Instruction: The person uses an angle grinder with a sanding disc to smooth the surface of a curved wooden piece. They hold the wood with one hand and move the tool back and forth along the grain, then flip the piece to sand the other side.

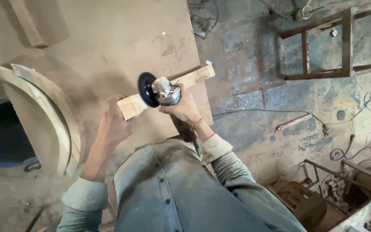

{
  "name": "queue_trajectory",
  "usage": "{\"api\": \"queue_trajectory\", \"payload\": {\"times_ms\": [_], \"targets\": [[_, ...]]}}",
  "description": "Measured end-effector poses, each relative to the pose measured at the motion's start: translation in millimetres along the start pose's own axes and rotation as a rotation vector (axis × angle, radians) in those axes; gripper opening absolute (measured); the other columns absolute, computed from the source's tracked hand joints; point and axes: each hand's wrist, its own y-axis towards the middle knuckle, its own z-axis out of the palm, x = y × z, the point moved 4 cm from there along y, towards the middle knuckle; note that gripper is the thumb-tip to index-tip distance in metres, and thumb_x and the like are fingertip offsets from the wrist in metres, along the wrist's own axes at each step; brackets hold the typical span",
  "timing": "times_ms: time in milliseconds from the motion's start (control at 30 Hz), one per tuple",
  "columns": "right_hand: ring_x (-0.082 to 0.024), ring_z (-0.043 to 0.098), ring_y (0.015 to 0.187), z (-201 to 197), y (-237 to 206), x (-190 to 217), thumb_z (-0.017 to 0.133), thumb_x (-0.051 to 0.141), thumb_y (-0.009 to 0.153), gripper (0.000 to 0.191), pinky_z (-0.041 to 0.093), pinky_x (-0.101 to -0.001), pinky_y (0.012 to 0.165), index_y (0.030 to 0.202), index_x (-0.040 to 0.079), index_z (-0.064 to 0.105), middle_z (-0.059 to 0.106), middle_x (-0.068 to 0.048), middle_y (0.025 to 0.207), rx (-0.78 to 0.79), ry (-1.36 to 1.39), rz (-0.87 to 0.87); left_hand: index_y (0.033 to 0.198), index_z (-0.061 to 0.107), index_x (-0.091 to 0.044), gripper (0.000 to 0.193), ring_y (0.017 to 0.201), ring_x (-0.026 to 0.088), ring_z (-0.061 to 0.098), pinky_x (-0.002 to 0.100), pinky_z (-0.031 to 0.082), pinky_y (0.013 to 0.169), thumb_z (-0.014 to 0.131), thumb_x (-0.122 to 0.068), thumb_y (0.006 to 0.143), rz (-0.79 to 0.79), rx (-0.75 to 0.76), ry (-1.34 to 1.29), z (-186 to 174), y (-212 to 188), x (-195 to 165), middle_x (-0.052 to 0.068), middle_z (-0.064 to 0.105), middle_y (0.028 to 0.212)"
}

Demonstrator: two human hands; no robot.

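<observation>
Your left hand (113, 124) is closed around the near end of a wood strip (194, 77), holding it up over the board (121, 38). The strip runs from that hand up and away to the right, passing behind the grinder (162, 91). Your right hand (183, 107) grips the grinder's body, fingers wrapped round it; its dark disc (146, 89) faces left, just beside the strip and close above your left fingers. Whether the disc touches the wood, you cannot tell from here.

Left of your left hand, curved wooden pieces (56, 111) lean together, and beyond them sits a blue tub (1, 137); its inside is dark and nothing in it can be made out. Far right of your right hand, low in view, an open wooden box (344, 189) holds small wood offcuts. Above that, cables (353, 146) trail over the floor, and a metal frame (323, 47) lies well beyond your right hand.
</observation>
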Motion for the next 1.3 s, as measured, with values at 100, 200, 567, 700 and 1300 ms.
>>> {"api": "queue_trajectory", "payload": {"times_ms": [100, 200, 567, 700, 1300], "targets": [[-0.035, 0.069, 0.111, -12.1, 3.1, -6.7, 0.092, 0.033, 0.055, 0.090, 0.055, -0.0426, 0.093, 0.131, 0.005, 0.052, 0.071, -0.021, 0.115, 0.028, -0.121, 0.068, 0.130, 0.046, 0.001, 0.053, 0.100, 0.044, 0.071, 0.049, 0.057, 0.080, 0.075, -0.017, 0.089, -0.062, -0.006, -0.002, 1.1, -2.1, -1.6, 0.026, 0.072, 0.109], [-0.043, 0.068, 0.105, -52.9, 14.8, -13.0, 0.093, 0.029, 0.055, 0.087, 0.055, -0.0479, 0.087, 0.127, 0.005, 0.052, 0.070, -0.024, 0.113, -0.139, -0.265, -0.129, 0.129, 0.046, 0.001, 0.051, 0.102, 0.043, 0.072, 0.047, 0.057, 0.080, 0.076, -0.016, 0.090, -0.039, -0.011, 0.000, 0.6, 0.7, -4.0, 0.026, 0.072, 0.110], [-0.048, 0.070, 0.092, -115.5, 35.3, -40.6, 0.086, 0.025, 0.065, 0.073, 0.056, -0.0550, 0.078, 0.125, 0.006, 0.049, 0.074, -0.025, 0.096, -0.303, -0.613, 0.146, 0.130, 0.048, 0.000, 0.055, 0.105, 0.038, 0.075, 0.044, 0.059, 0.084, 0.079, -0.017, 0.087, -0.067, 0.023, -0.031, 2.9, 4.8, -4.7, 0.024, 0.072, 0.113], [-0.046, 0.071, 0.095, -79.0, 25.4, -33.1, 0.091, 0.030, 0.061, 0.075, 0.057, -0.0519, 0.079, 0.122, 0.006, 0.055, 0.073, -0.023, 0.097, -0.259, -0.387, 0.072, 0.133, 0.042, 0.002, 0.060, 0.106, 0.041, 0.072, 0.045, 0.057, 0.084, 0.077, -0.018, 0.089, 0.032, 0.021, -0.014, 3.1, 2.0, -14.9, 0.025, 0.071, 0.118], [-0.051, 0.068, 0.092, -143.7, 35.5, -58.9, 0.081, 0.027, 0.072, 0.063, 0.054, -0.0577, 0.078, 0.126, 0.013, 0.051, 0.072, -0.026, 0.097, -0.151, -0.630, 0.191, 0.124, 0.043, 0.005, 0.055, 0.089, 0.048, 0.071, 0.052, 0.056, 0.074, 0.074, -0.019, 0.086, 0.052, 0.060, 0.124, 4.8, 3.0, -63.1, 0.030, 0.071, 0.098]]}}
